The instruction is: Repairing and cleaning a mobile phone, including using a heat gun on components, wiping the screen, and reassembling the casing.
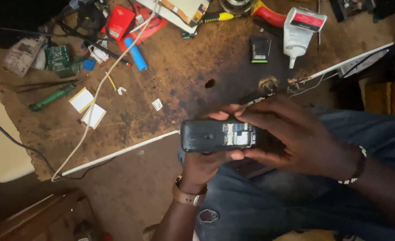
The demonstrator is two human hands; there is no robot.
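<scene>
Mid-frame, left hand [202, 166] and right hand [291, 136] both grip an opened black phone [218, 135]; slipping fingers could drop it

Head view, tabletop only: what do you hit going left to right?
Green circuit board → green-handled screwdriver → red box → blue cylinder → black battery → white glue bottle. Nearer the camera, both hands hold an open-backed black phone.

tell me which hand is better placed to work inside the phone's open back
Right, probably. The right hand has its fingertips over the open compartment of the phone, while the left hand cradles it from below.
</scene>
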